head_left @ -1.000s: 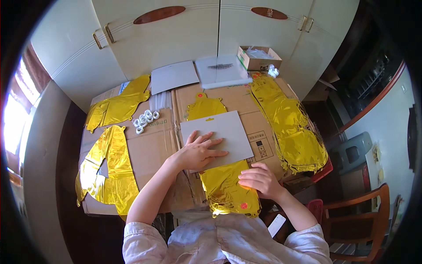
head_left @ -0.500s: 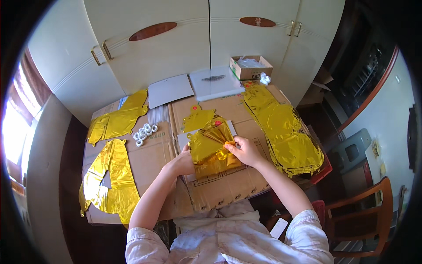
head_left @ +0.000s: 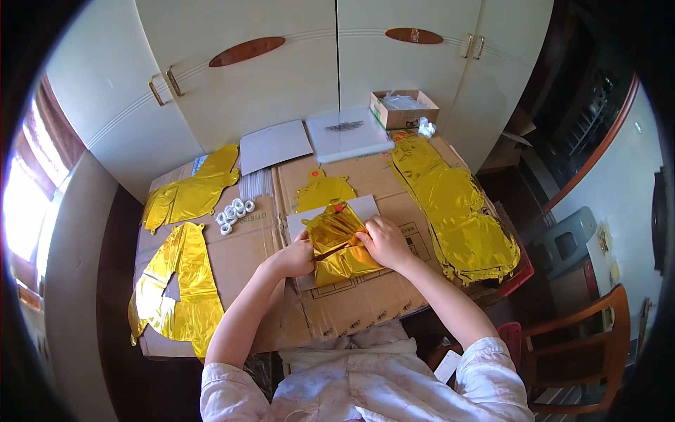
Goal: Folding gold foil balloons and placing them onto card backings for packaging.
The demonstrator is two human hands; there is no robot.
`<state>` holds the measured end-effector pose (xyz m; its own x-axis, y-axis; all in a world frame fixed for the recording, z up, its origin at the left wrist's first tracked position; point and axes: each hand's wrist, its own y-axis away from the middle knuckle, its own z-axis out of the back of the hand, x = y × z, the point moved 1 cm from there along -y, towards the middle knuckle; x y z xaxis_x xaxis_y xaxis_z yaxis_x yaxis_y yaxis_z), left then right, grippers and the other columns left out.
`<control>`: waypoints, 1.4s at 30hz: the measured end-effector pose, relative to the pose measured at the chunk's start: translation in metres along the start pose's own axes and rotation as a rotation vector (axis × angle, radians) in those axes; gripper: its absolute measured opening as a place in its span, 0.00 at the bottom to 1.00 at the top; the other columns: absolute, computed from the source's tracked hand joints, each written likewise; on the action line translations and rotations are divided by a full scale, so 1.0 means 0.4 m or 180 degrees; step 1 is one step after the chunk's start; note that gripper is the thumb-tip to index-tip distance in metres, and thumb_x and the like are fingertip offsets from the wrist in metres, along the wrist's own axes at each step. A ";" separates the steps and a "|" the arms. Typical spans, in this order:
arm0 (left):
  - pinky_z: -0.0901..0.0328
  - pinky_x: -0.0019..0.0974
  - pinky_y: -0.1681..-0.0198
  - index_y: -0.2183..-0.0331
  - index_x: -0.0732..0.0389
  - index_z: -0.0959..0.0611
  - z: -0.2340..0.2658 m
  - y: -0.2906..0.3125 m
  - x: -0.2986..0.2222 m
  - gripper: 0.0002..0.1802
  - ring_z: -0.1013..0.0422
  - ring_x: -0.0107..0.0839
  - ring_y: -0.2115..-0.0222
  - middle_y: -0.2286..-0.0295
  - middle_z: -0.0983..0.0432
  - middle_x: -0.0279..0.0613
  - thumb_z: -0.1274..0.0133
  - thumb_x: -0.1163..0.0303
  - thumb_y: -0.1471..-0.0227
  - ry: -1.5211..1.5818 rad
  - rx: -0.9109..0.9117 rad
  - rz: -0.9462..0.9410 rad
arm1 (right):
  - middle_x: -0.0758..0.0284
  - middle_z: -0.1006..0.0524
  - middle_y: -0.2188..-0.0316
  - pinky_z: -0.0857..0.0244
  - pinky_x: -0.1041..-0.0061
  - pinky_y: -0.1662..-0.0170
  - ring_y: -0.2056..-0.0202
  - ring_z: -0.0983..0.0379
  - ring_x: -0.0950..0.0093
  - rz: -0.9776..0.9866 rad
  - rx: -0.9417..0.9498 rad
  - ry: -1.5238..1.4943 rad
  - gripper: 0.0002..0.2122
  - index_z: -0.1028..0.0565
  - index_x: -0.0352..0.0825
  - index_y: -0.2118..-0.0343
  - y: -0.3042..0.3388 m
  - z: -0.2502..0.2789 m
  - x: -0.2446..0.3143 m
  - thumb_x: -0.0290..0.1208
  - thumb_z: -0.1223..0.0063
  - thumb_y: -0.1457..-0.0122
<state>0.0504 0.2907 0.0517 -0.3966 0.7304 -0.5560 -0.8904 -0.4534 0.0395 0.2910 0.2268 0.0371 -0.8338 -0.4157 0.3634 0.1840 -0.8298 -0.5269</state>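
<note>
A gold foil balloon (head_left: 344,269), flat and creased, lies over a grey-white card (head_left: 364,205) in front of me. My left hand (head_left: 295,257) grips the foil's left edge, thumb and fingers closed on it. At the right edge my right hand (head_left: 384,241) pinches the same foil. Between the hands the foil sags in folds, with a small red spot at its far end. Just beyond the card rests another gold foil piece (head_left: 325,193), which also bears a red spot.
Stacked gold foil balloons (head_left: 450,204) cover the table's right side. More foil pieces (head_left: 176,281) lie at left, near white ribbon rolls (head_left: 235,211) and thin white sticks (head_left: 254,186). Behind are a grey board (head_left: 275,146), a clear plastic stack (head_left: 349,132) and an open box (head_left: 404,109).
The raised, bunched foil has come down and spread between my hands, showing more of the card. My left hand has shifted up onto the foil's left edge.
</note>
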 end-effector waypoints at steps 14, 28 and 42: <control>0.46 0.46 0.40 0.63 0.66 0.16 0.000 0.081 -0.100 0.20 0.41 0.49 0.43 0.46 0.34 0.54 0.39 0.60 0.54 0.0531 -0.1060 0.0564 | 0.60 0.28 0.70 0.34 0.61 0.60 0.65 0.29 0.59 -0.0019 0.0115 0.0411 0.10 0.31 0.33 0.70 0.000 -0.004 0.008 0.35 0.49 0.41; 0.33 0.41 0.56 0.77 0.72 0.20 -0.042 0.078 -0.096 0.17 0.29 0.49 0.59 0.53 0.30 0.57 0.37 0.64 0.58 0.0035 -0.1617 0.0917 | 0.53 0.25 0.61 0.33 0.61 0.55 0.58 0.28 0.55 -0.0247 0.0233 -0.0459 0.27 0.35 0.30 0.52 -0.008 0.025 0.007 0.48 0.44 0.44; 0.39 0.48 0.45 0.66 0.64 0.23 -0.064 0.042 -0.196 0.13 0.36 0.53 0.50 0.59 0.30 0.54 0.41 0.68 0.54 -0.1071 -0.1471 -0.0298 | 0.51 0.28 0.51 0.34 0.61 0.50 0.52 0.29 0.55 -0.0466 0.0598 -0.0205 0.36 0.42 0.31 0.40 -0.004 -0.006 -0.025 0.45 0.41 0.46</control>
<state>0.0722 0.2125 0.0746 -0.4372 0.8662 -0.2421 -0.7653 -0.4996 -0.4059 0.2979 0.2333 0.0323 -0.8248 -0.3038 0.4769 0.1624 -0.9351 -0.3149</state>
